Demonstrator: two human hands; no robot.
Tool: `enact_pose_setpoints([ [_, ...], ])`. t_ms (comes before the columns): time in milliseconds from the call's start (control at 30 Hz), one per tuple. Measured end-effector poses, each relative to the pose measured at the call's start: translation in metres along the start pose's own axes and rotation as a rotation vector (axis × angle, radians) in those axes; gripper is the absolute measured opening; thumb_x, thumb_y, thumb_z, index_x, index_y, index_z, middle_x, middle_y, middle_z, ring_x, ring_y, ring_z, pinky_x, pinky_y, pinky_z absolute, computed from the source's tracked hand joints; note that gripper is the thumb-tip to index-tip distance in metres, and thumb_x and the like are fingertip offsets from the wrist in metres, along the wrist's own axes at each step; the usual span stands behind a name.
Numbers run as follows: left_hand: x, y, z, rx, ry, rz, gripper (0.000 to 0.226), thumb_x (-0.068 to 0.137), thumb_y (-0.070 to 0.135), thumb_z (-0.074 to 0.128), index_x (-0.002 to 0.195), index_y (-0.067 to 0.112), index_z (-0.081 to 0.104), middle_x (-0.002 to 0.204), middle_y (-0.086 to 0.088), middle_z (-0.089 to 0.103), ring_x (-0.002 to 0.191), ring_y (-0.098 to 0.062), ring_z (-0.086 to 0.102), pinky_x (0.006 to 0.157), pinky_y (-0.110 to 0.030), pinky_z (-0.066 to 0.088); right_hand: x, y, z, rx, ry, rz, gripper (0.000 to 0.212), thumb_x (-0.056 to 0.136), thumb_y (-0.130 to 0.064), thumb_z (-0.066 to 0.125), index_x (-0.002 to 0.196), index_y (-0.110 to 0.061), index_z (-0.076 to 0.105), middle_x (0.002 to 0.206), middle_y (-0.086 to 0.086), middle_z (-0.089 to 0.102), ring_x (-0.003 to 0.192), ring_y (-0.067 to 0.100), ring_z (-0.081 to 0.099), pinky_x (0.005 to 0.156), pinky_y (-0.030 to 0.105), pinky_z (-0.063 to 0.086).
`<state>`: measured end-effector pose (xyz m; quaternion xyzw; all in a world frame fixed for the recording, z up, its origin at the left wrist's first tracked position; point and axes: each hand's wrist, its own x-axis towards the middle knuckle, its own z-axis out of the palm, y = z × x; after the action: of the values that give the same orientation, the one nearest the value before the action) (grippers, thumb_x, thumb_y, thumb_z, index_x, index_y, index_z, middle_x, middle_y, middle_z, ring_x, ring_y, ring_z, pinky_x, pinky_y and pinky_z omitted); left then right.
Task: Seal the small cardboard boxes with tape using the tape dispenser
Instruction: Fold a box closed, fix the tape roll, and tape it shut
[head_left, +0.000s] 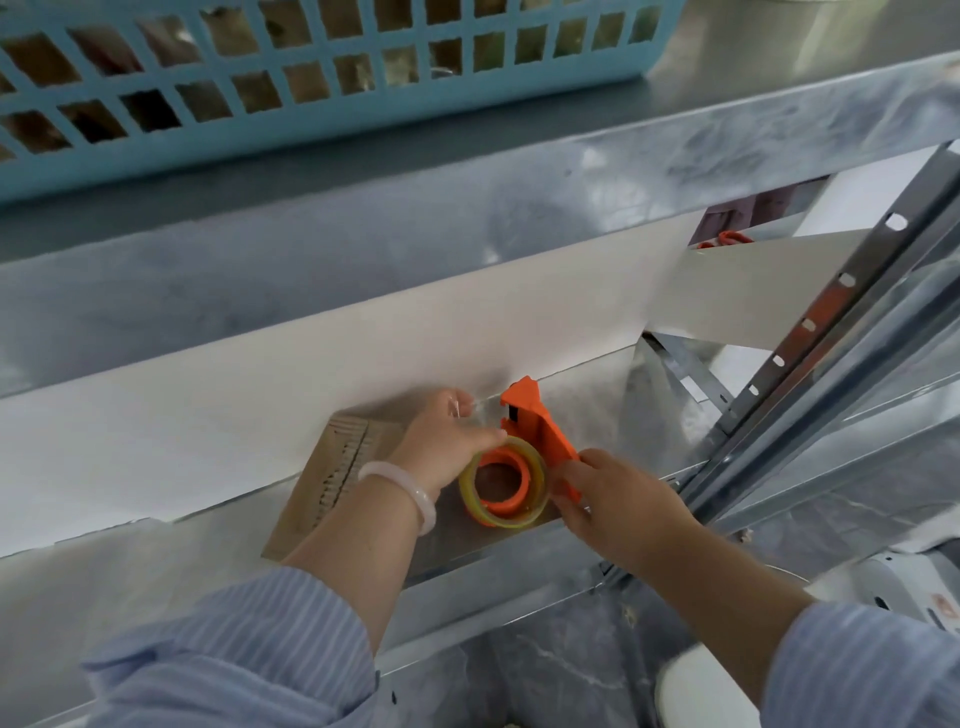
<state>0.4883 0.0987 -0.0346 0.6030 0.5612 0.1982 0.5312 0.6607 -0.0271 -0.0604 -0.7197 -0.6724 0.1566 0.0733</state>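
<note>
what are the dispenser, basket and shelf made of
Dispenser: likely moulded plastic, uniform matte orange. Basket: plastic too, pale blue with a moulded grid of holes. Shelf: seemingly galvanised sheet metal, grey with mottled dull sheen.

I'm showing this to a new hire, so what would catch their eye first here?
The orange tape dispenser with its yellowish tape roll stands out at centre, held by the right hand; the left hand pinches the clear tape end over a cardboard box. A blue basket fills the upper left.
</note>
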Motion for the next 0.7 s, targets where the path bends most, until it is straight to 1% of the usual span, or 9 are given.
enact_pose_setpoints([
  [33,0.001,-0.003,0.002,0.055,-0.001,0.015,0.050,0.077,0.025,0.081,0.115,0.025,0.049,0.120,0.005,0.053,0.113,-0.017,0.054,0.098,-0.039,0.049,-0.002,0.001,0.000,0.010,0.017,0.006,0.048,0.087,-0.054,0.026,0.115,-0.030,0.057,0.103,-0.004,0.058,0.086,0.022,0.063,0.073,0.038,0.055],
  [100,0.001,-0.009,0.005,0.119,0.000,0.046,0.055,0.080,0.021,0.079,0.123,0.025,0.045,0.118,0.006,0.052,0.107,-0.013,0.053,0.085,-0.024,0.047,-0.006,0.004,-0.001,0.043,0.050,0.036,0.038,0.093,-0.043,0.042,0.127,-0.029,0.051,0.112,-0.003,0.060,0.088,0.024,0.064,0.074,0.037,0.055],
  [167,-0.001,-0.014,0.009,0.123,0.005,0.067,0.058,0.082,0.015,0.077,0.129,0.023,0.044,0.114,0.007,0.053,0.099,-0.011,0.056,0.070,-0.014,0.042,-0.011,0.006,-0.001,0.103,0.073,0.058,0.045,0.093,-0.037,0.050,0.137,-0.032,0.039,0.114,-0.003,0.061,0.089,0.024,0.065,0.074,0.037,0.055],
  [200,-0.002,-0.017,0.012,0.112,0.017,0.071,0.058,0.082,0.013,0.077,0.129,0.024,0.043,0.114,0.006,0.054,0.098,-0.011,0.056,0.068,-0.012,0.040,-0.013,0.006,-0.001,0.132,0.074,0.072,0.050,0.092,-0.037,0.051,0.139,-0.035,0.033,0.112,-0.004,0.061,0.088,0.022,0.065,0.074,0.037,0.055],
  [267,-0.004,-0.022,0.015,0.093,0.054,0.077,0.055,0.083,0.014,0.076,0.124,0.029,0.042,0.114,0.007,0.055,0.098,-0.010,0.056,0.071,-0.014,0.040,-0.016,0.005,-0.001,0.197,0.080,0.093,0.056,0.092,-0.036,0.052,0.140,-0.042,0.023,0.109,-0.007,0.060,0.088,0.020,0.065,0.074,0.038,0.055],
  [367,-0.004,-0.028,0.015,0.156,0.087,0.101,0.052,0.085,0.017,0.074,0.128,0.026,0.046,0.114,0.008,0.057,0.101,-0.011,0.056,0.083,-0.021,0.042,-0.016,0.005,0.002,0.251,0.092,0.132,0.059,0.091,-0.033,0.054,0.141,-0.043,0.023,0.113,-0.006,0.060,0.090,0.019,0.065,0.076,0.037,0.055],
  [433,-0.002,-0.034,0.016,0.140,0.098,0.043,0.053,0.086,0.016,0.072,0.131,0.027,0.046,0.113,0.006,0.059,0.103,-0.015,0.058,0.086,-0.026,0.045,-0.016,0.006,0.004,0.276,0.106,0.175,0.061,0.091,-0.034,0.056,0.142,-0.041,0.023,0.118,-0.005,0.060,0.090,0.018,0.065,0.076,0.037,0.054],
  [567,-0.009,-0.046,0.023,-0.243,0.036,-0.217,0.052,0.090,0.007,0.068,0.130,0.030,0.043,0.113,-0.007,0.059,0.100,-0.026,0.062,0.083,-0.050,0.057,-0.015,0.009,0.009,0.373,0.086,0.228,0.064,0.088,-0.040,0.060,0.143,-0.040,0.027,0.126,-0.010,0.056,0.092,0.012,0.064,0.080,0.035,0.055],
  [700,-0.013,-0.057,0.029,-0.376,0.022,-0.235,0.049,0.090,0.004,0.067,0.126,0.030,0.045,0.111,-0.009,0.058,0.101,-0.027,0.063,0.075,-0.045,0.059,-0.020,0.006,0.015,0.569,0.076,0.239,0.042,0.090,-0.049,0.059,0.129,-0.041,0.046,0.114,-0.017,0.055,0.092,-0.001,0.061,0.084,0.027,0.052],
])
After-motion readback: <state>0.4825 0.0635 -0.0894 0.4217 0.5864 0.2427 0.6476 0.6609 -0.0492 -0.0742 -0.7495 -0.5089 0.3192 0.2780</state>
